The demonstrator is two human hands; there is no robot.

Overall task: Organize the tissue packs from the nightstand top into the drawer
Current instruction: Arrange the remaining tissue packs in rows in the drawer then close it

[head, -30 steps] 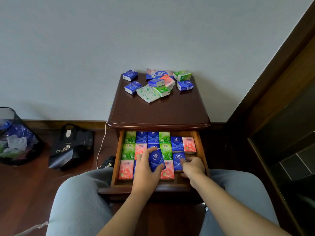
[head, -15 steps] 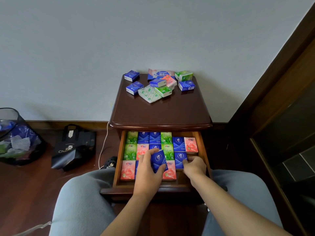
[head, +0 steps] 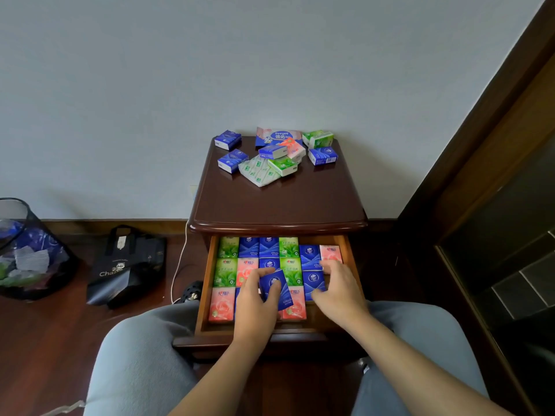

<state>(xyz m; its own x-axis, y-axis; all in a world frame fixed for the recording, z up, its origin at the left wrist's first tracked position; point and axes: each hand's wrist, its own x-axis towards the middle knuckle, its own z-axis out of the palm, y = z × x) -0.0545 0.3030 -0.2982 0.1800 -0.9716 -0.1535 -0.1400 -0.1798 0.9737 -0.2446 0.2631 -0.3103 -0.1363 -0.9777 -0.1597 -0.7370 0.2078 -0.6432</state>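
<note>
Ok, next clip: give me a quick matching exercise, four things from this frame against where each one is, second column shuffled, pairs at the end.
Things:
1. left hand
2. right hand
3. Deeyeo pack
4. black tote bag

Places:
A. on the floor left of the nightstand
B. back of the nightstand top, by the wall
C. in the drawer, gripping a tilted blue pack
D. on the packs at the drawer's right side

Pairs: 1-C, 2-D, 3-B, 4-A
</note>
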